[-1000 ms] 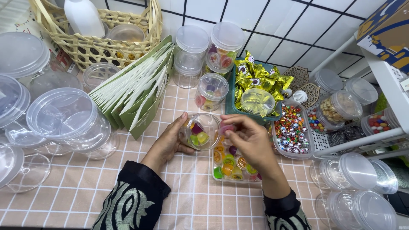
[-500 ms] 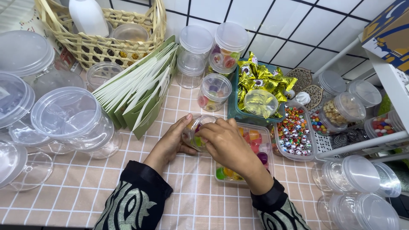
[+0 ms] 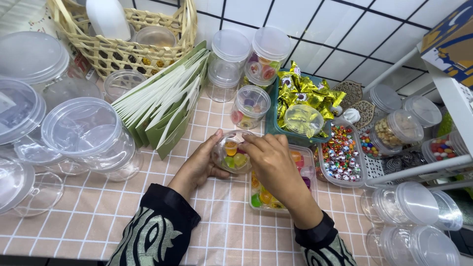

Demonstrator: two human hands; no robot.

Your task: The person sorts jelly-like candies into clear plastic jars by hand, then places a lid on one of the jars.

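Fingers half-hiding candy jar

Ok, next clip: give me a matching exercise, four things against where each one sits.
Things:
1. small clear jar
2. white bottle
3. gold-wrapped sweets
4. green paper sleeves

Places:
A. in the woven basket
B. between both hands
C. leaning beside the basket
D. in the teal tray

Pairs: 1-B, 2-A, 3-D, 4-C

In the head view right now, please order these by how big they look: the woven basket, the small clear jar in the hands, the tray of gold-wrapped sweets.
1. Woven basket, largest.
2. Tray of gold-wrapped sweets.
3. Small clear jar, smallest, though nearest the camera.
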